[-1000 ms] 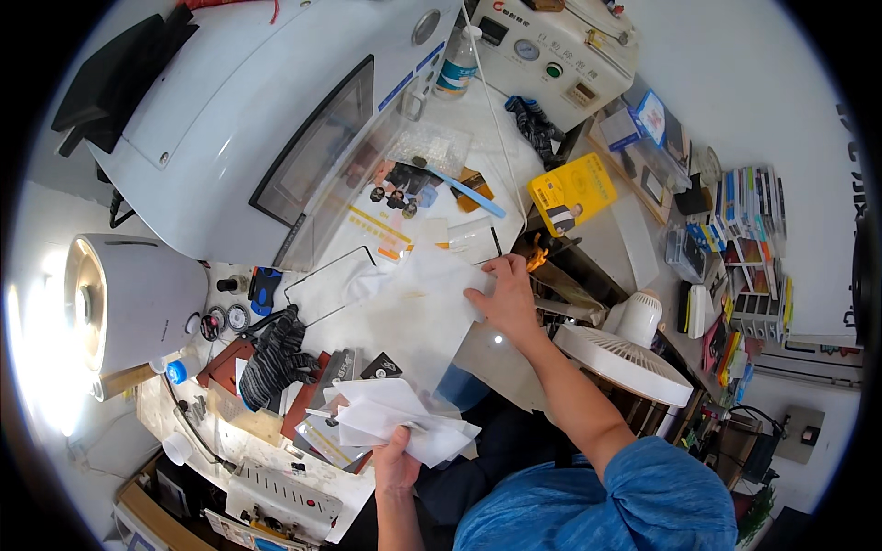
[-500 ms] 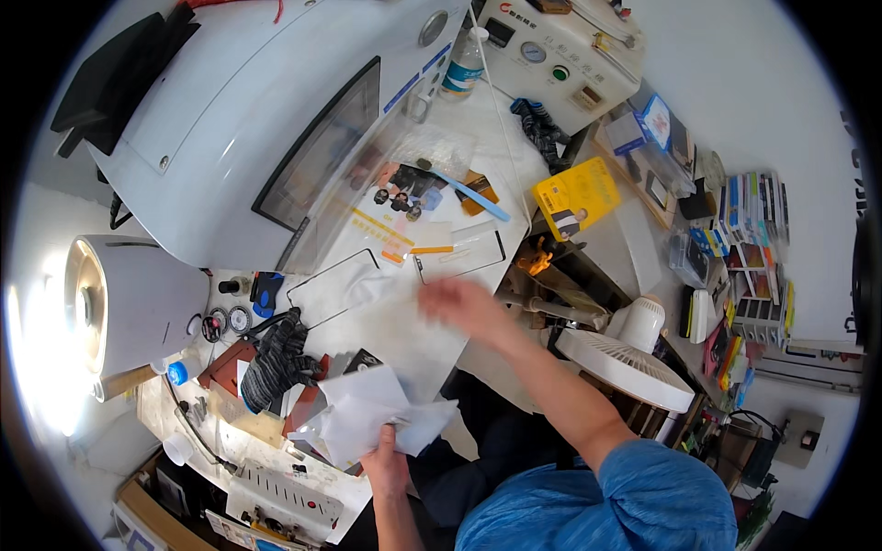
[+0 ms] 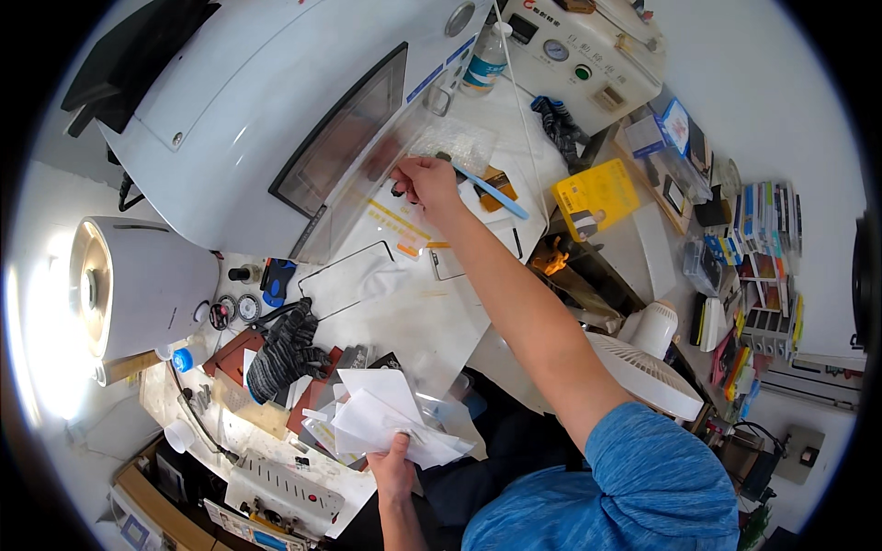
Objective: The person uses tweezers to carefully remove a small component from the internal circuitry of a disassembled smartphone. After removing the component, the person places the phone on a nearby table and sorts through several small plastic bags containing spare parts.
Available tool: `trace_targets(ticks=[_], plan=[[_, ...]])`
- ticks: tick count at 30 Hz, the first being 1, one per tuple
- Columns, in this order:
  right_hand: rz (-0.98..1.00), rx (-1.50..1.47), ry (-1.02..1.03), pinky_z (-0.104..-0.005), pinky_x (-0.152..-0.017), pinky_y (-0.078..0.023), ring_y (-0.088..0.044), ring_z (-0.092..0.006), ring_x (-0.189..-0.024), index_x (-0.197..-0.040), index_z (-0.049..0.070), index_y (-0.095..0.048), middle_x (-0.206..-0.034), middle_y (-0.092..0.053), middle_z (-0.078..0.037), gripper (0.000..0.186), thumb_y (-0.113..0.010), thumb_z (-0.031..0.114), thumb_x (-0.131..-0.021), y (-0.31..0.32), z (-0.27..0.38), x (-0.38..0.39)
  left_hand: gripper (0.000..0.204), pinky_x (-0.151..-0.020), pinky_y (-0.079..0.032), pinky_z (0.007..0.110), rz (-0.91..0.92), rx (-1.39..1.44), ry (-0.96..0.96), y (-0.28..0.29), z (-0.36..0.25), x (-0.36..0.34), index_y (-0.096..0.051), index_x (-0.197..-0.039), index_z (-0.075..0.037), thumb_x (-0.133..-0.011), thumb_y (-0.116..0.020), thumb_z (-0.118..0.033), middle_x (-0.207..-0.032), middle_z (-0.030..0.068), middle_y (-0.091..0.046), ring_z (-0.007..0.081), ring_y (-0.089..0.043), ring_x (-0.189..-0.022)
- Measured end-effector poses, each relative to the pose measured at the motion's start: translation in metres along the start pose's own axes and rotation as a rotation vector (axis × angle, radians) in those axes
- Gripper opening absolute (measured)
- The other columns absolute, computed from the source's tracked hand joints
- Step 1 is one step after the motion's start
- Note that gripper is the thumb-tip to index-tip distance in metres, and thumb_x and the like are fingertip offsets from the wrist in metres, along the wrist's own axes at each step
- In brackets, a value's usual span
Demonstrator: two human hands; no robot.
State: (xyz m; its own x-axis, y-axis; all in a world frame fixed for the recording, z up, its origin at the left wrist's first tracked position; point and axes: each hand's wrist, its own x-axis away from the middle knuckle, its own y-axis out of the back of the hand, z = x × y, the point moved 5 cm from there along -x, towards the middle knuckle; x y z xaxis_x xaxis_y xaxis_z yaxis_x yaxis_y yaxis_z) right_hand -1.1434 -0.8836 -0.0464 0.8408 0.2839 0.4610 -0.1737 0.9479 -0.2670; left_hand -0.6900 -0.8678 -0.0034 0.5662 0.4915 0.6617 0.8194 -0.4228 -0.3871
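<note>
My left hand (image 3: 395,466) grips a bunch of thin white sheets (image 3: 395,418) low over the near edge of the bench, thumb on top. My right arm stretches across the bench, and my right hand (image 3: 426,184) has its fingers bent together above small dark round parts (image 3: 398,191) beside the machine's clear flap; what they pinch is hidden. Closest to that hand are a light-blue stick-shaped tool (image 3: 496,195), a brown-gold square piece (image 3: 497,186) and a clear film with yellow marks (image 3: 397,227). A thin black-edged clear panel (image 3: 344,264) lies on the white bench.
A big white machine (image 3: 276,101) with a window rises at the far left. A water bottle (image 3: 485,60) stands by a gauge-fronted box (image 3: 579,55). Grey-black gloves (image 3: 285,354) lie at the left. On the right are a yellow package (image 3: 595,200) and a white fan (image 3: 648,367).
My right hand has moved away from me and a little left, from above the panels to the small dark parts. My left hand keeps the sheets, which have shifted slightly. The view has shifted a little.
</note>
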Motion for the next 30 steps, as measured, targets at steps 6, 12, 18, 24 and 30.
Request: trace_targets(ticks=[6,12,18,24,30], plan=[[-0.195,0.248,0.157,-0.0272,-0.049,-0.042,-0.055,-0.0122,-0.056,-0.085,-0.001,-0.064,-0.075,-0.065,-0.007,0.013,-0.065,0.011,-0.090,0.018,-0.001,0.010,0.067,-0.101,-0.047,0.039,0.020,0.078,0.013,-0.011,-0.007,0.003,-0.050,-0.135,-0.001,-0.080,-0.085,-0.017,-0.125,0.0081,-0.060,0.0221,-0.060,-0.113],[-0.086,-0.133,0.100,-0.0274,-0.071,-0.052,-0.064,-0.0140,-0.083,-0.093,0.002,-0.062,-0.093,-0.069,-0.009,0.012,-0.061,0.013,-0.094,0.039,-0.018,0.074,0.069,-0.102,-0.047,0.040,0.054,0.099,0.011,-0.021,-0.012,0.001,-0.049,-0.137,-0.002,-0.081,-0.085,-0.016,-0.127,0.0081,-0.059,0.0226,-0.059,-0.115],[-0.184,-0.046,0.258,-0.0279,-0.077,-0.052,-0.064,-0.0135,-0.088,-0.092,0.003,-0.058,-0.100,-0.069,-0.008,0.009,-0.052,0.007,-0.095,0.042,0.013,0.111,0.070,-0.106,-0.044,0.040,0.064,0.090,0.032,-0.018,-0.006,0.003,-0.046,-0.140,-0.002,-0.082,-0.084,-0.013,-0.133,0.0086,-0.056,0.0232,-0.056,-0.120],[0.009,0.014,0.276,-0.0298,-0.079,-0.050,-0.063,-0.0151,-0.096,-0.086,0.005,-0.054,-0.099,-0.070,-0.010,0.009,-0.050,0.009,-0.093,0.048,0.031,0.140,0.068,-0.107,-0.043,0.040,0.041,0.063,0.037,-0.016,-0.008,-0.001,-0.047,-0.140,-0.002,-0.083,-0.083,-0.012,-0.132,0.0090,-0.057,0.0235,-0.056,-0.120],[0.457,-0.440,0.135,-0.0321,-0.077,-0.046,-0.059,-0.0190,-0.093,-0.082,0.009,-0.051,-0.095,-0.067,-0.012,0.016,-0.052,0.024,-0.088,0.056,0.035,0.164,0.065,-0.106,-0.045,0.042,0.154,0.163,-0.013,-0.030,-0.019,-0.007,-0.048,-0.139,-0.001,-0.084,-0.081,-0.012,-0.131,0.0099,-0.059,0.0258,-0.057,-0.121]])
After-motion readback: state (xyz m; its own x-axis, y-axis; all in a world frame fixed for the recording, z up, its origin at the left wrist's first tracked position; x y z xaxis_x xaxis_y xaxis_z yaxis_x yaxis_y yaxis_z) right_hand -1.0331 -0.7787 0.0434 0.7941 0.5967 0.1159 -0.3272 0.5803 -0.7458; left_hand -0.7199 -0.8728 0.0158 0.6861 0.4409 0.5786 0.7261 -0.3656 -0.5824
